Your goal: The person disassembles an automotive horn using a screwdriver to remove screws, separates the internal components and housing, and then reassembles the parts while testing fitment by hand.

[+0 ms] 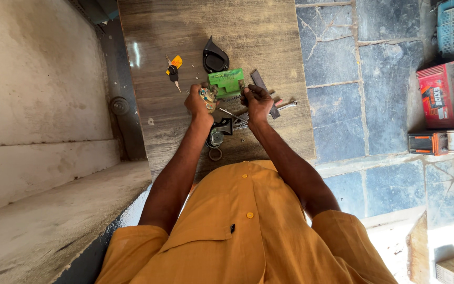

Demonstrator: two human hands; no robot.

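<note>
Two hands at work: left hand (199, 101) grips a screwdriver (209, 100), right fingers (253, 94) pinch the green board (226, 83); keys (174, 70) lie beyond.

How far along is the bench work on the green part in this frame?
Looks done: parts are laid out on the wooden bench, with a black cover and keys set aside. In hand: the left hand grips a small component, the right hand a thin tool beside the green part. Left: loose pieces, nothing reassembled.
</note>
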